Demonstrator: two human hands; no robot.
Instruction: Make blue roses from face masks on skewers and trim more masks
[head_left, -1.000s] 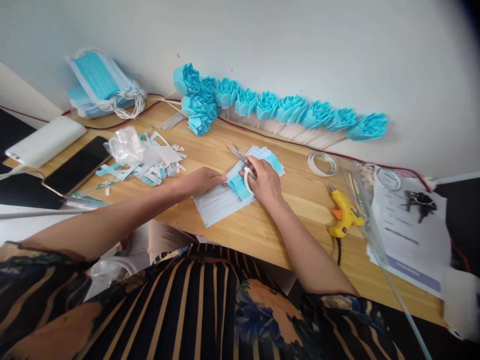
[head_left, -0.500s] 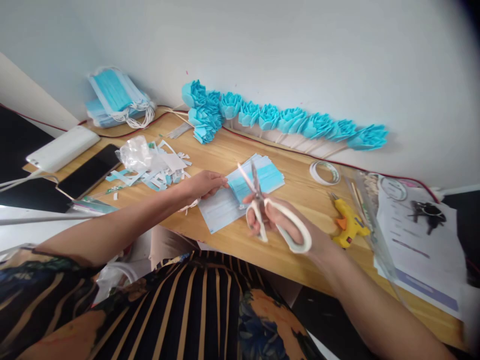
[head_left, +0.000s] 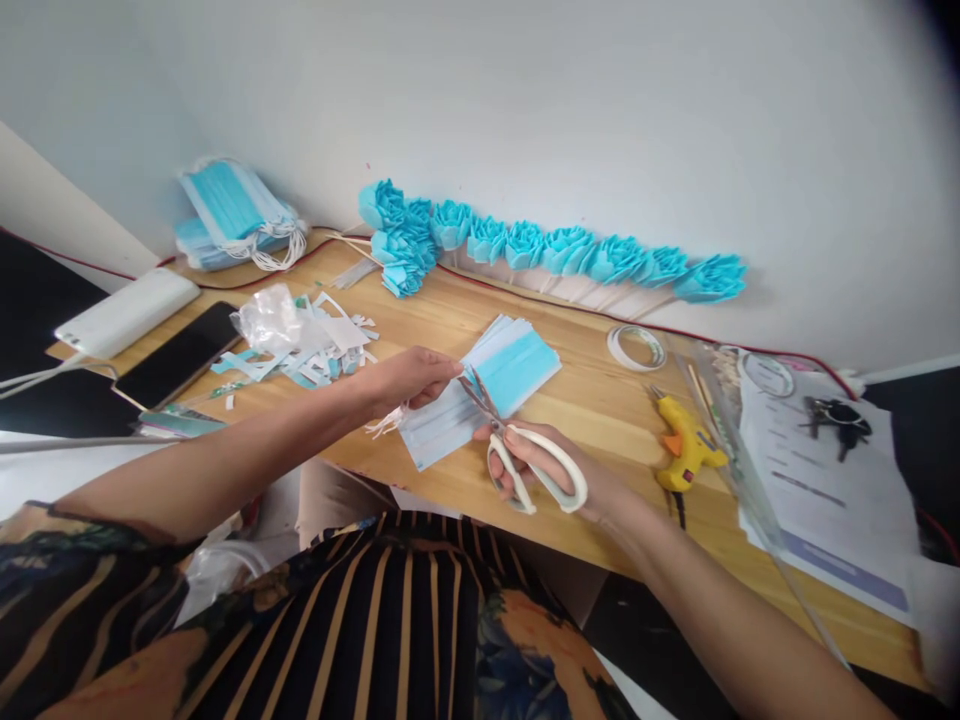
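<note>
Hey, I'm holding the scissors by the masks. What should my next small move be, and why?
I'd probably ease your left hand back a little before closing the scissors. Your right hand grips them by their handles, and their points reach over the blue masks very close to your left hand, so a snip there might nick you.

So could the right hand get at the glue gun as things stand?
Probably: nothing seems to stand between the right hand and the glue gun. The hand holds scissors, though, which would likely need setting down first.
</note>
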